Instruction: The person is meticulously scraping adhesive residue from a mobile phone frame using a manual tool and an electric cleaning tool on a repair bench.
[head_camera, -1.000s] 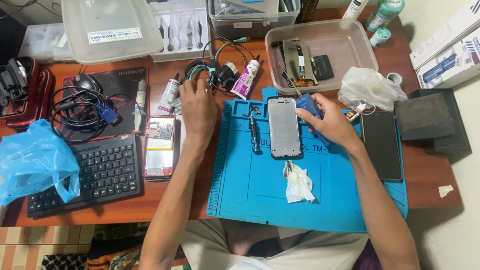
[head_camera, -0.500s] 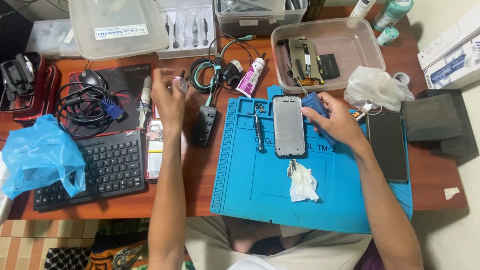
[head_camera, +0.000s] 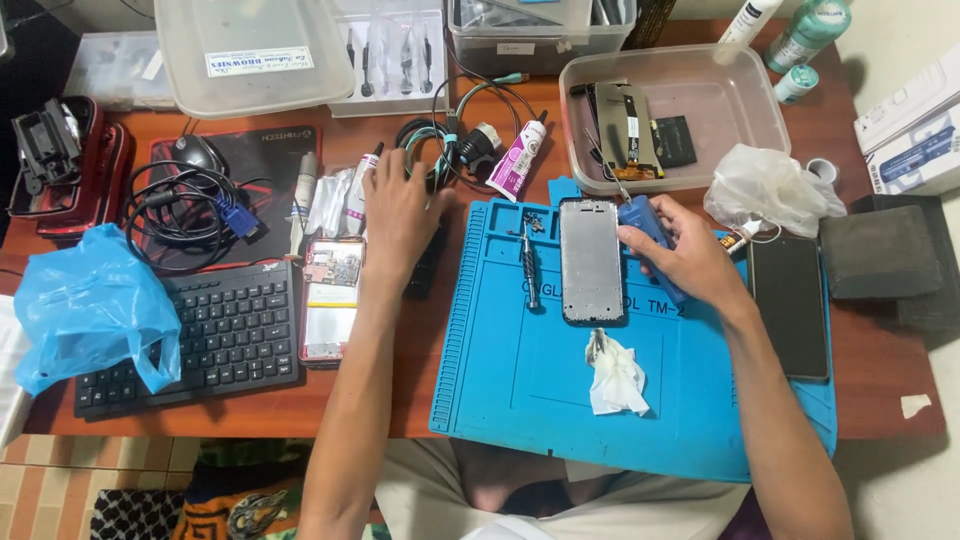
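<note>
Since a half-second ago, your left hand (head_camera: 400, 215) shifts right, flat over a dark device; right hand (head_camera: 680, 255) pinches a blue tool (head_camera: 640, 218) beside the phone frame (head_camera: 591, 260) on the blue mat (head_camera: 520, 380). Frame looks thin, fragile: hold its edges.

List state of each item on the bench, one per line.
left hand: flat on the desk, over a dark object, by the cables
right hand: gripping blue tool
phone frame: flat on blue mat, gutted
opened phone: back off, internals showing
black phone: face up, screen dark
clear tub: lid off, holds parts
tissue: crumpled
glue tube: capped, lying down
</note>
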